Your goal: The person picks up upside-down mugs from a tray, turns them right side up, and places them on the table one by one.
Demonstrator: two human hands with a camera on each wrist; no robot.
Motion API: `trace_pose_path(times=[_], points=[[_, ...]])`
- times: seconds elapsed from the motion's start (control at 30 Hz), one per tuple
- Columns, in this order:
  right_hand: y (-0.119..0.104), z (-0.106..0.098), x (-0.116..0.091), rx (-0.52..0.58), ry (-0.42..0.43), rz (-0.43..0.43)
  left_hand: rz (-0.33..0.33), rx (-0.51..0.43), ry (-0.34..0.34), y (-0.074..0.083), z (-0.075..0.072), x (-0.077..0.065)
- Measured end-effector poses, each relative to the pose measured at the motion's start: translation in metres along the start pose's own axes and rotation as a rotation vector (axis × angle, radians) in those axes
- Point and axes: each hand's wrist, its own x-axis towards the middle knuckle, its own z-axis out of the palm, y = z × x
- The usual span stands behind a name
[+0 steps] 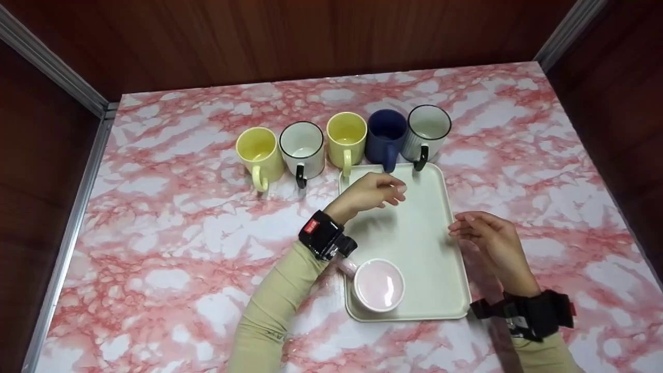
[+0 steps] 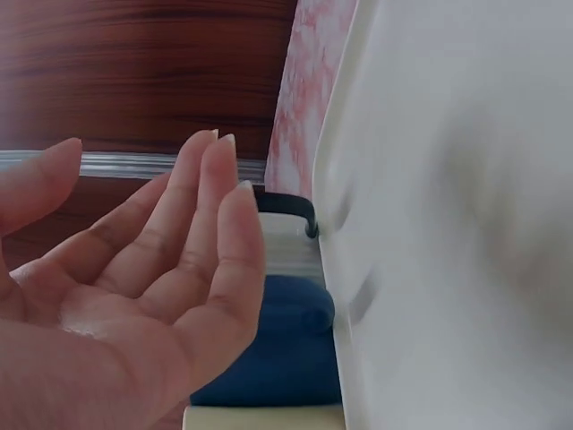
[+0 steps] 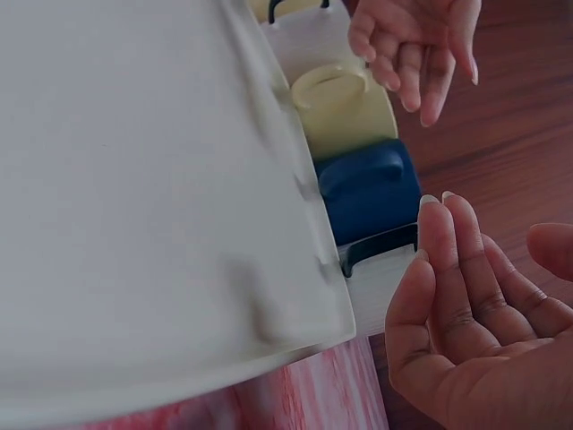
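Observation:
My left hand (image 1: 370, 192) hovers over the upper left part of a cream tray (image 1: 424, 248), its fingers loosely bent and holding nothing. Beside the tray's right rim, my right hand (image 1: 492, 241) hangs with relaxed fingers, also holding nothing. A pink mug (image 1: 379, 285) stands upright in the tray's near left corner, its handle partly hidden by the left wrist camera. Just past the far rim are a blue mug (image 1: 386, 137), a white mug with a black handle (image 1: 428, 129) and a yellow mug (image 1: 346, 137). In the left wrist view, the blue mug (image 2: 277, 358) shows behind the fingers.
Further left in the row stand another yellow mug (image 1: 259, 150) and another white mug (image 1: 303, 147) with a black rim. Everything sits on a red-and-white marbled table (image 1: 181, 233). Dark wooden panels (image 1: 331, 41) wall the back and sides.

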Motion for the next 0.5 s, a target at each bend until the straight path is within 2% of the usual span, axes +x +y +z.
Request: trace_pose_path(times=[0.07,0.3,0.37,0.5], points=[[-0.002,0.001,0.000,-0.045,0.011,0.010,0.014,0.017,-0.010,-0.001,-0.002,-0.004],[-0.019,0.017,-0.005,-0.036,-0.003,0.011,0.034,0.050,-0.032,-0.005,-0.012,-0.017],[-0.019,0.018,-0.005,0.000,-0.016,0.002,0.039,0.060,-0.037,-0.006,-0.014,-0.022],[-0.025,0.025,-0.008,-0.033,-0.005,0.000,0.050,0.099,-0.048,-0.011,-0.019,-0.033]])
